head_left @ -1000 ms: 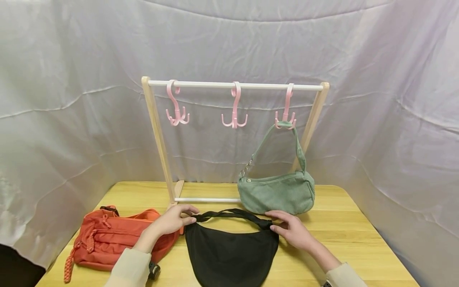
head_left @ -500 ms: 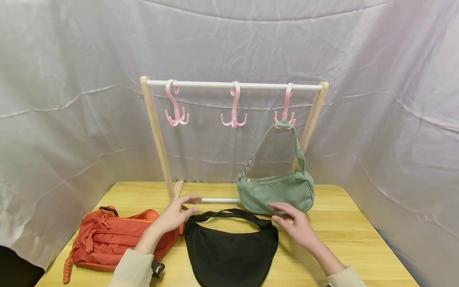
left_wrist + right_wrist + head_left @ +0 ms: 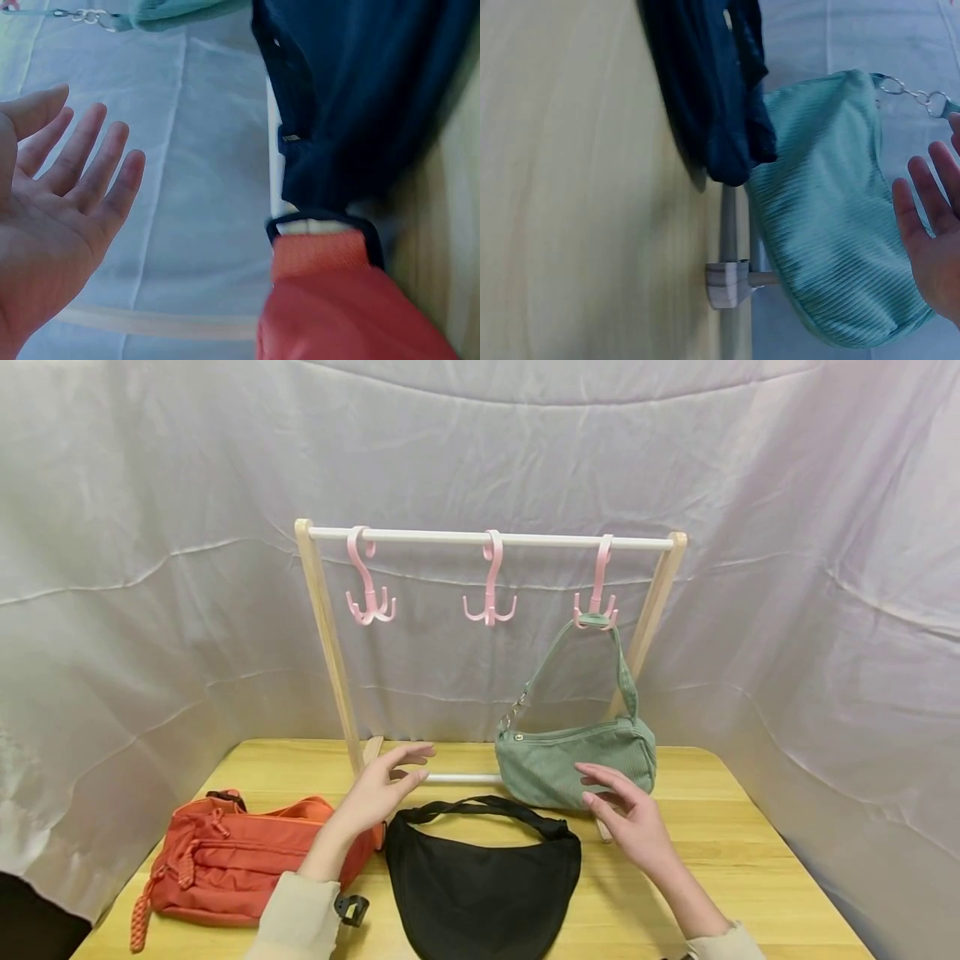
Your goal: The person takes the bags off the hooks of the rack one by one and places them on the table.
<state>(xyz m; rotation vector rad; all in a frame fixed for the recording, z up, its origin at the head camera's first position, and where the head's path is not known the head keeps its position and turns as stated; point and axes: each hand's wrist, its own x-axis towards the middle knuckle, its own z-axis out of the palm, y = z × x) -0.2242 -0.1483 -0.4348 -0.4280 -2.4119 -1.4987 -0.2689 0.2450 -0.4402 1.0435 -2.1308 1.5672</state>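
A black shoulder bag (image 3: 483, 893) lies on the table, its twisted strap arched toward the rack. My left hand (image 3: 381, 789) hovers above and left of the strap, fingers relaxed and holding nothing; the left wrist view shows its palm and spread fingers apart from the bag. To the right, my right hand (image 3: 630, 814) is also raised with loose fingers, in front of the green corduroy bag (image 3: 573, 764). That green bag hangs by its strap from the right pink hook (image 3: 597, 581). A red waist bag (image 3: 240, 860) lies left of the black one, partly behind my left forearm.
A rack with wooden side posts (image 3: 327, 643) and a white top rail (image 3: 427, 537) stands at the back of the table (image 3: 720, 852). Two more pink hooks, the left one (image 3: 369, 585) and the middle one (image 3: 492, 585), hang with nothing on them. Grey cloth (image 3: 480, 452) surrounds the table.
Both hands have let go of the black bag's strap ends and risen away, the left up and slightly right, the right up and outward. The bags stay in place.
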